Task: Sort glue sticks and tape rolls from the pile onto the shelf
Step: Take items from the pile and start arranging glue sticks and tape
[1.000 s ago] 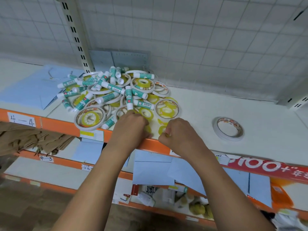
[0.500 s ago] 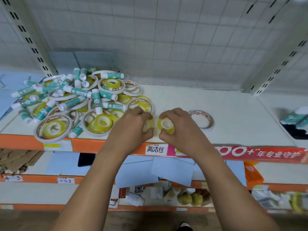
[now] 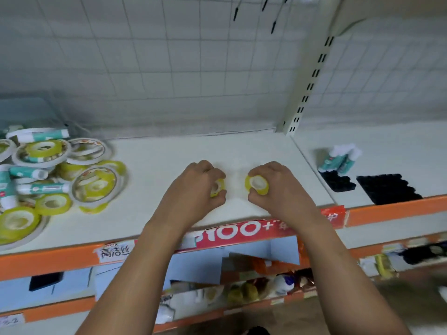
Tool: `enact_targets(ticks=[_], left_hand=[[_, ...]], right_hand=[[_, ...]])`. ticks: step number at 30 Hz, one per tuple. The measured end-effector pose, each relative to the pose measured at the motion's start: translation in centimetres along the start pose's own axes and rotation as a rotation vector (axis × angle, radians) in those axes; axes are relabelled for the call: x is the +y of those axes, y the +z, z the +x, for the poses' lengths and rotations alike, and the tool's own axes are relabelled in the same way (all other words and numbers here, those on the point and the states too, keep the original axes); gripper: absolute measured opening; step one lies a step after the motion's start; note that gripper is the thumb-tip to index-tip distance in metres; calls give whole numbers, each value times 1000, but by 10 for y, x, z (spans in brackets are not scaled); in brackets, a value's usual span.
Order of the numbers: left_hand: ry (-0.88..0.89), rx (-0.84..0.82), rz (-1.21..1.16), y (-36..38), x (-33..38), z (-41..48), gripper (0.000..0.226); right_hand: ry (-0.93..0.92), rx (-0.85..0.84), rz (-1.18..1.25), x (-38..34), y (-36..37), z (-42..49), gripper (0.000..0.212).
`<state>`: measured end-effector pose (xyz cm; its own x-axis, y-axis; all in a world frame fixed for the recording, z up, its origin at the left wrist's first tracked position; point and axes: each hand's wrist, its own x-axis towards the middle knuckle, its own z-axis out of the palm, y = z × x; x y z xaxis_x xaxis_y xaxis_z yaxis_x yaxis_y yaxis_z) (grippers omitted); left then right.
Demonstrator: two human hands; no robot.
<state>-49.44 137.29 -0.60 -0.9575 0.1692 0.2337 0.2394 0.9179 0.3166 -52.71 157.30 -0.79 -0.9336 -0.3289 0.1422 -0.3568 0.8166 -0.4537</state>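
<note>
My left hand [image 3: 193,187] grips a small yellow tape roll [image 3: 218,187] over the white shelf [image 3: 183,153]. A second small yellow tape roll [image 3: 257,184] is held upright between the fingers and thumb of my right hand [image 3: 278,189], its white core facing me. The two hands are side by side, a small gap apart, near the shelf's front edge. The mixed pile [image 3: 48,175] of yellow and white tape rolls and green-and-white glue sticks lies at the left. A small group of glue sticks [image 3: 339,157] stands on the neighbouring shelf section at the right.
Black foam trays [image 3: 387,188] lie beside the standing glue sticks. A slotted upright post [image 3: 307,93] divides the two shelf sections. The orange front rail carries a red banner [image 3: 246,232] and a paper label [image 3: 116,251]. Lower shelves hold papers and packets.
Both hands have carried their yellow tape rolls rightward, away from the pile. The view has swung right, so the pile now sits at the left edge and the glue sticks are closer.
</note>
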Motion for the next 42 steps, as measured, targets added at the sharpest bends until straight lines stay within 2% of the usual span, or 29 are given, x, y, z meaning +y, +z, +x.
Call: enact_targets(ticks=[6,13,19,26,29,32,36,42], left_hand=[[6,-46,-13,31,37,37,41],[-6,-51,-2,48,56,60,44],[40,-64,-5,60,78,84,48],[64,-131,-25,80,90,90,49],[38,-137,-48,79,86,86,59],[-4,-136,-13,74,78,79,64],[-66,-178,60,71,69,74,56],[-110,-243,-25,71,78,76,44]], right_hand=[[4,-13,10,59,-14,15,41],[-59,-126,6,83,-12,24,45],[-41,-123,-85,108,-32,23,44],[-12,-131,-71,115,-35,18,40],[-24,-144,-106,115,-33,16,38],[-53,-181,-121,109,-35,19,47],[-70,-242,-151,99,-35,25,58],[-62,-308,-141,94,-35,31,45]])
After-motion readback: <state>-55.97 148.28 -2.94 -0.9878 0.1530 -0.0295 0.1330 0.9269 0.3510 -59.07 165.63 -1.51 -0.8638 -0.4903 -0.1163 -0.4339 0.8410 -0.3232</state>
